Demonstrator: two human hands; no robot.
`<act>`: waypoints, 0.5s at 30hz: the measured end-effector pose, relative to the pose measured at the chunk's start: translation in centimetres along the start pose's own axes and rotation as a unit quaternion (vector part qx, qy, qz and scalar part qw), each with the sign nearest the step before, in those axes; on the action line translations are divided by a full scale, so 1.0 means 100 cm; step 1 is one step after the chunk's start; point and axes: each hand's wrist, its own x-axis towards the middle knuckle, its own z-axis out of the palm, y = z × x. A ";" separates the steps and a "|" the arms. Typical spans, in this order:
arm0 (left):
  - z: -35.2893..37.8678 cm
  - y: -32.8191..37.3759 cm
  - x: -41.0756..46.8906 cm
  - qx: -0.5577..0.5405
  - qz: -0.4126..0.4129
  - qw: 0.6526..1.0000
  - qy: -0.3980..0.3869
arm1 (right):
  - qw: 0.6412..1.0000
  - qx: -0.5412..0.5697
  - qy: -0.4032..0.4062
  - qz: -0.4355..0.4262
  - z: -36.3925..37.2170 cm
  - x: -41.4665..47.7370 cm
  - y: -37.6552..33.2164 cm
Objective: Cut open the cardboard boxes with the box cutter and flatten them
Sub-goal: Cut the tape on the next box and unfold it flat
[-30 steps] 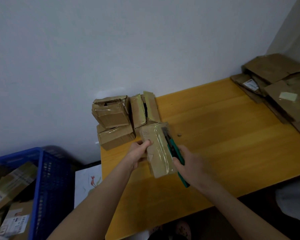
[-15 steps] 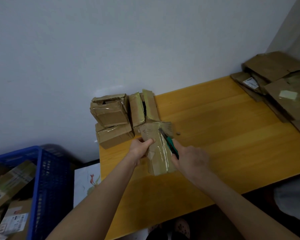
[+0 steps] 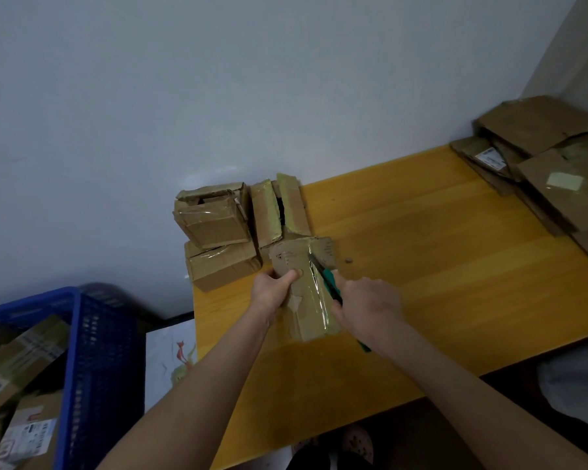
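Note:
A small taped cardboard box [image 3: 306, 293] lies lengthwise on the yellow wooden table [image 3: 438, 266] in front of me. My left hand [image 3: 274, 288] grips its left side, thumb on the top face. My right hand [image 3: 365, 305] holds a green box cutter [image 3: 330, 284], whose blade tip rests on the glossy tape seam near the box's far end. Three more sealed or partly torn boxes [image 3: 218, 232] are stacked against the wall just beyond.
A pile of flattened cardboard [image 3: 550, 171] lies at the table's far right corner. A blue plastic crate [image 3: 92, 361] with several boxes stands on the floor at the left. A small dark scrap [image 3: 347, 261] lies on the table beside the held box.
My right hand has brought the cutter from beside the box's right side onto its top, blade now on the tape seam at the far end. The left hand kept its hold.

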 end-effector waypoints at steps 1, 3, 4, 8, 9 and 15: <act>0.000 0.000 -0.001 -0.001 -0.001 1.000 0.000 | 1.000 0.000 0.004 -0.002 -0.002 0.001 0.001; 0.000 0.004 -0.003 -0.016 -0.004 1.000 -0.002 | 1.000 0.003 0.028 0.001 -0.004 0.000 0.002; 0.000 0.008 -0.003 -0.024 -0.003 1.000 -0.003 | 0.999 0.004 0.045 0.002 -0.005 0.000 0.002; -0.001 0.025 -0.003 -0.039 0.040 0.998 0.016 | 0.996 0.020 0.085 -0.001 -0.014 0.005 -0.001; -0.003 0.029 -0.003 -0.040 0.049 0.998 0.022 | 0.996 0.027 0.090 -0.007 -0.017 0.006 -0.001; -0.003 0.033 -0.009 -0.059 0.063 0.996 0.027 | 0.993 0.078 0.079 -0.050 -0.022 0.004 0.016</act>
